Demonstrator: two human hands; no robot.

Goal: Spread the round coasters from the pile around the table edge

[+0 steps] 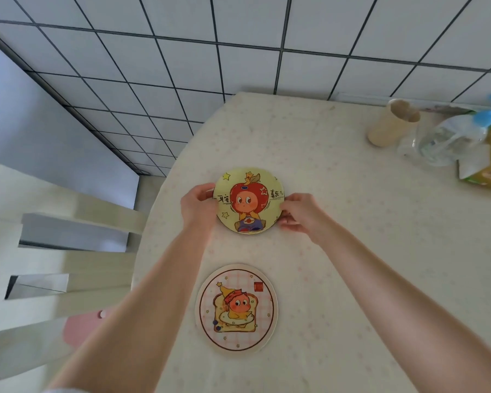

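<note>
**Second coaster going down by the desk edge**

Head view: my left hand (pixel 196 207) and right hand (pixel 299 212) pinch the apple-character coaster (pixel 248 201) by opposite rims, near the desk (pixel 352 251) edge. The toast-character coaster (pixel 236 307) already lies flat nearer me. No pile in view, so I cannot tell what remains.

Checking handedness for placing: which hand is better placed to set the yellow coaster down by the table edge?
Probably left: the left hand grips the yellow coaster on the side nearest the table edge; the right hand holds the inner side.
</note>
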